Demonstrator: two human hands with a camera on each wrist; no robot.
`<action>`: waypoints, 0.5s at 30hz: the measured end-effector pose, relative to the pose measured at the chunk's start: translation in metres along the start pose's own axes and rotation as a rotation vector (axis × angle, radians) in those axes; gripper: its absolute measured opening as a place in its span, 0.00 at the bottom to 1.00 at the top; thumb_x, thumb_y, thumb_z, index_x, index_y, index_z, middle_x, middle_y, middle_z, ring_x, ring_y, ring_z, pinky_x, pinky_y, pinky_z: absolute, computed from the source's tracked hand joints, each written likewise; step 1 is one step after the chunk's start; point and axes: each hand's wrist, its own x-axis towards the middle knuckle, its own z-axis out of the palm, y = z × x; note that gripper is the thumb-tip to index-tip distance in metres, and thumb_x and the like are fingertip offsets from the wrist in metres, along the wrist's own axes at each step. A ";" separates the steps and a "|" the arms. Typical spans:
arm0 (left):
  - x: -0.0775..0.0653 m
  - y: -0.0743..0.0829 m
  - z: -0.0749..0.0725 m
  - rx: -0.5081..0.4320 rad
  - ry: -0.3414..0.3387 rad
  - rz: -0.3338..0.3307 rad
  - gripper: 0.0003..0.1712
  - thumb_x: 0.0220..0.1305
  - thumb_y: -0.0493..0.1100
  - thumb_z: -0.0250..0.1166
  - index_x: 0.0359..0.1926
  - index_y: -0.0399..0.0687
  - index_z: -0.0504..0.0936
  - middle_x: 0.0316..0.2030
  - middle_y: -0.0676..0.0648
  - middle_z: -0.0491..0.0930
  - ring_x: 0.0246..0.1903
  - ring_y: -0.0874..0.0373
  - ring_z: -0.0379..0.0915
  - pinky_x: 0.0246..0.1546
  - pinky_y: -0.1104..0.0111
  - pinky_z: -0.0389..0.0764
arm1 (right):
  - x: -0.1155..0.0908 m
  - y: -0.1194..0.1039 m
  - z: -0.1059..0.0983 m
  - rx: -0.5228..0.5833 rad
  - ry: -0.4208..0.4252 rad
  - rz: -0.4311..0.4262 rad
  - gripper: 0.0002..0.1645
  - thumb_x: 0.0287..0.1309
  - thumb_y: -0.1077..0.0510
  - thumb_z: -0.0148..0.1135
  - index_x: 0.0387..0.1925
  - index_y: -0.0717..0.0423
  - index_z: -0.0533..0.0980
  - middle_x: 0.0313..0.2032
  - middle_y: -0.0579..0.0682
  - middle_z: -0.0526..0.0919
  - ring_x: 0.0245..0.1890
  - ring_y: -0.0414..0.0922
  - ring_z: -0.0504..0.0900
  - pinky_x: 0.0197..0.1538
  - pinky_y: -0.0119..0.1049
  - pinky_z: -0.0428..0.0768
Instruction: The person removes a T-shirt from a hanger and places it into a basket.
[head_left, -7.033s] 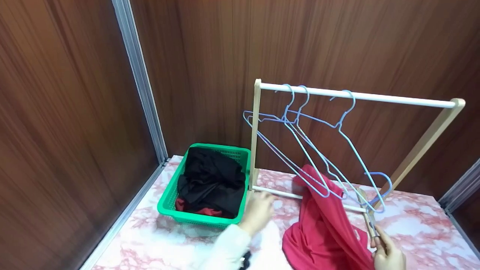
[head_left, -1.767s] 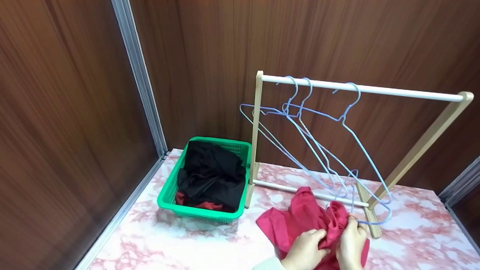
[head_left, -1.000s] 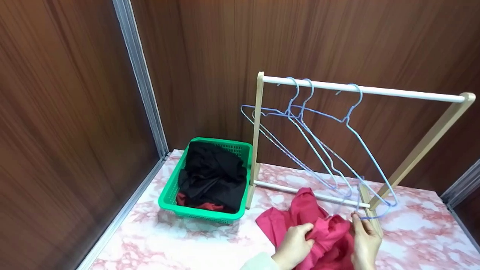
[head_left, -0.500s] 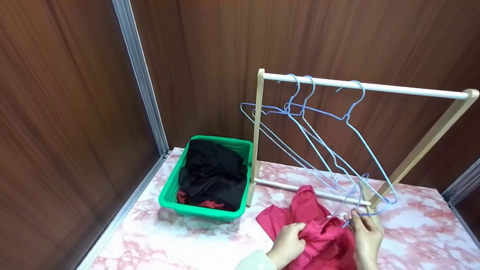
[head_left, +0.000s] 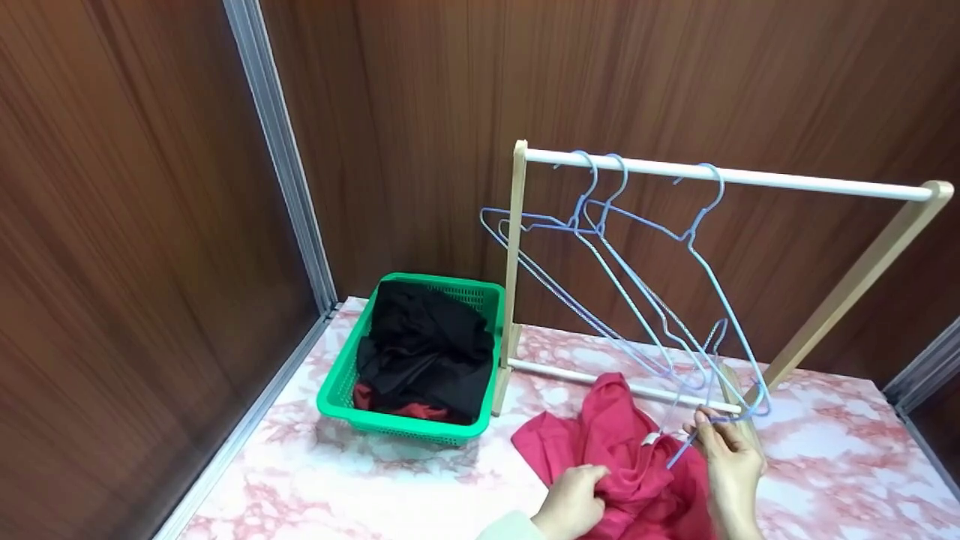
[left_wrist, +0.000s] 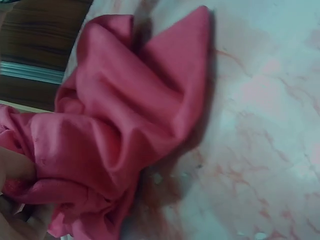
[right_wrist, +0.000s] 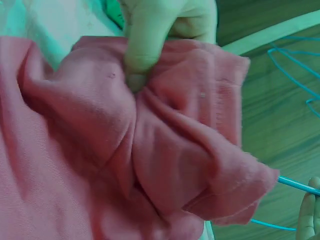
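Observation:
A crumpled red garment (head_left: 611, 420) lies on the marbled tabletop, a small white label (head_left: 651, 439) showing among its folds. My left hand (head_left: 574, 501) pinches a gathered edge of it, thumb on top; in the right wrist view the left thumb (right_wrist: 142, 55) presses into the cloth near a stitched edge. Just right of the garment, my right hand (head_left: 729, 465) holds a thin blue wire hanger (head_left: 681, 450) between thumb and fingers. One end of the hanger points down at the cloth. In the right wrist view the hanger's wire (right_wrist: 295, 184) runs behind the fabric.
A wooden rack with a white bar (head_left: 825, 181) stands behind the hands; several blue wire hangers (head_left: 724, 292) hang from it, close above my right hand. To the left sits a green basket (head_left: 405, 426) with black cloth (head_left: 427, 352) and some red cloth inside. Wood-grain panels enclose the table.
Seven seconds ago my left hand was beside the basket and the garment lay spread out. Since then the left hand has gathered it. Lately the left hand shifted slightly left, and the held hanger turned.

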 end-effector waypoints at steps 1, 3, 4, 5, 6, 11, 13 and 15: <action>0.000 -0.002 0.001 -0.004 -0.012 -0.002 0.15 0.42 0.28 0.60 0.30 0.52 0.81 0.29 0.56 0.81 0.31 0.72 0.74 0.29 0.80 0.70 | -0.006 -0.011 0.007 -0.026 0.001 0.009 0.09 0.56 0.62 0.63 0.40 0.57 0.83 0.35 0.40 0.88 0.30 0.37 0.87 0.41 0.27 0.82; -0.001 -0.005 0.003 0.001 -0.036 -0.003 0.16 0.42 0.28 0.60 0.31 0.52 0.82 0.29 0.56 0.82 0.31 0.71 0.75 0.30 0.80 0.72 | -0.009 -0.019 0.015 -0.068 0.038 0.024 0.06 0.56 0.60 0.64 0.36 0.51 0.83 0.34 0.37 0.88 0.29 0.35 0.87 0.39 0.25 0.82; -0.001 -0.005 0.004 0.014 -0.046 -0.003 0.17 0.42 0.28 0.60 0.32 0.52 0.82 0.30 0.56 0.82 0.32 0.70 0.76 0.30 0.80 0.72 | -0.015 -0.031 0.023 -0.065 0.041 0.041 0.06 0.56 0.61 0.63 0.35 0.49 0.83 0.33 0.36 0.87 0.28 0.35 0.87 0.39 0.24 0.82; -0.002 -0.006 0.005 0.033 -0.059 -0.001 0.18 0.42 0.28 0.61 0.33 0.52 0.82 0.30 0.56 0.82 0.32 0.70 0.76 0.31 0.80 0.73 | -0.020 -0.042 0.031 -0.052 0.044 0.058 0.06 0.57 0.62 0.62 0.33 0.49 0.83 0.33 0.36 0.87 0.28 0.34 0.86 0.38 0.23 0.81; -0.002 -0.006 0.006 0.060 -0.076 0.002 0.18 0.42 0.28 0.61 0.33 0.53 0.83 0.30 0.56 0.82 0.32 0.69 0.77 0.31 0.79 0.74 | -0.024 -0.051 0.038 -0.055 0.052 0.075 0.07 0.57 0.62 0.62 0.31 0.46 0.82 0.32 0.35 0.87 0.27 0.34 0.86 0.38 0.23 0.81; -0.003 -0.003 0.010 0.188 -0.177 0.016 0.21 0.43 0.31 0.66 0.39 0.58 0.83 0.31 0.59 0.81 0.34 0.70 0.77 0.32 0.78 0.74 | -0.031 -0.077 0.057 -0.044 0.102 0.151 0.15 0.59 0.67 0.58 0.26 0.44 0.82 0.28 0.34 0.85 0.24 0.31 0.84 0.35 0.20 0.80; -0.002 -0.002 0.011 0.202 -0.212 0.014 0.23 0.43 0.32 0.67 0.41 0.60 0.83 0.31 0.60 0.80 0.33 0.71 0.76 0.32 0.79 0.74 | -0.030 -0.079 0.058 -0.070 0.110 0.154 0.15 0.59 0.67 0.57 0.27 0.45 0.82 0.28 0.32 0.85 0.25 0.30 0.84 0.35 0.19 0.79; -0.002 -0.002 0.012 0.193 -0.240 0.010 0.24 0.43 0.32 0.68 0.43 0.60 0.84 0.31 0.60 0.80 0.33 0.71 0.75 0.33 0.80 0.74 | -0.027 -0.078 0.057 -0.090 0.119 0.151 0.14 0.59 0.66 0.58 0.27 0.44 0.82 0.29 0.31 0.84 0.25 0.29 0.84 0.36 0.19 0.79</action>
